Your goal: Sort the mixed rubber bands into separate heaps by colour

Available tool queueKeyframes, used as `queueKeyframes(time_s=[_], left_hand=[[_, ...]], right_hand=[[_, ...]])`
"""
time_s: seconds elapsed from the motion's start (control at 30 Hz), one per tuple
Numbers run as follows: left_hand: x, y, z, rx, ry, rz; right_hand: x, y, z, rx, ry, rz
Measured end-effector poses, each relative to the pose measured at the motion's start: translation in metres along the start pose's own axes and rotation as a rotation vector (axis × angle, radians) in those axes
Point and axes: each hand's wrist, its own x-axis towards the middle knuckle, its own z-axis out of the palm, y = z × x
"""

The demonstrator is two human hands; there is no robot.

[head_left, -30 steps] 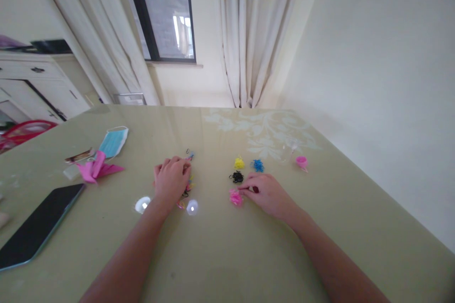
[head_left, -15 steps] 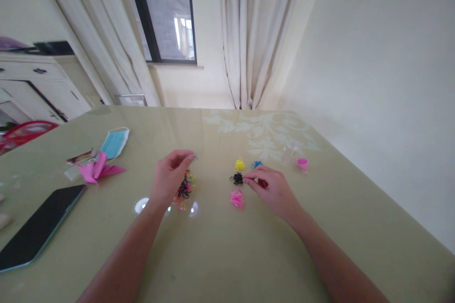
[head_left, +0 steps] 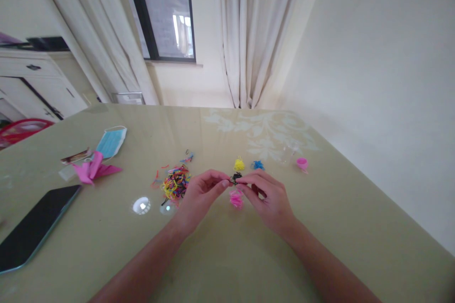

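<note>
My left hand is pinched shut at the small black pile of rubber bands, with a thin dark band at its fingertips. From the other side my right hand closes thumb and forefinger at the same pile; what they grip is too small to make out. Yellow rubber bands lie just behind, blue rubber bands behind my right hand, and pink rubber bands in front. Left of my left hand spreads a mixed heap of coloured rubber bands, partly covered by that hand.
A black-screened tablet or phone, a pink folded paper figure and a blue face mask lie at the left. To the right sit a small pink cup and a clear plastic piece. A wall borders the table's right side.
My left hand has come right and nearer, from above the mixed heap to the black pile, uncovering much of the heap. My right hand has barely shifted and stays at the black pile.
</note>
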Motion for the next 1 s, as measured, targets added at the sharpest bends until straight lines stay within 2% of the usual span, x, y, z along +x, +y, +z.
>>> queueKeyframes(time_s=[0.2, 0.37, 0.47, 0.57, 0.63, 0.7, 0.83, 0.93, 1.0], left_hand=[[-0.002, -0.002, 0.003, -0.027, 0.01, -0.028], [0.007, -0.004, -0.007, 0.118, 0.039, 0.069], [0.018, -0.003, -0.026, 0.392, 0.137, 0.145], [0.026, -0.004, -0.048, 0.881, 0.278, 0.212], [0.027, -0.006, -0.06, 1.218, 0.314, 0.171], [0.027, -0.01, -0.069, 1.441, 0.301, 0.084], [0.028, -0.015, -0.077, 1.571, 0.228, -0.043], [0.034, -0.015, -0.08, 1.583, 0.208, -0.048], [0.038, -0.016, -0.082, 1.571, 0.198, -0.029]], right_hand=[[-0.001, 0.002, 0.0, 0.023, 0.004, -0.022], [0.004, -0.001, -0.008, 0.201, 0.018, 0.165], [0.008, -0.001, -0.016, 0.373, 0.023, 0.246], [0.012, -0.002, -0.021, 0.472, 0.045, 0.265], [0.013, -0.003, -0.023, 0.507, 0.061, 0.271], [0.013, -0.004, -0.024, 0.537, 0.071, 0.276], [0.013, 0.001, -0.026, 0.595, 0.087, 0.262], [0.014, 0.01, -0.026, 0.571, 0.123, 0.261], [0.015, 0.019, -0.025, 0.48, 0.13, 0.273]])
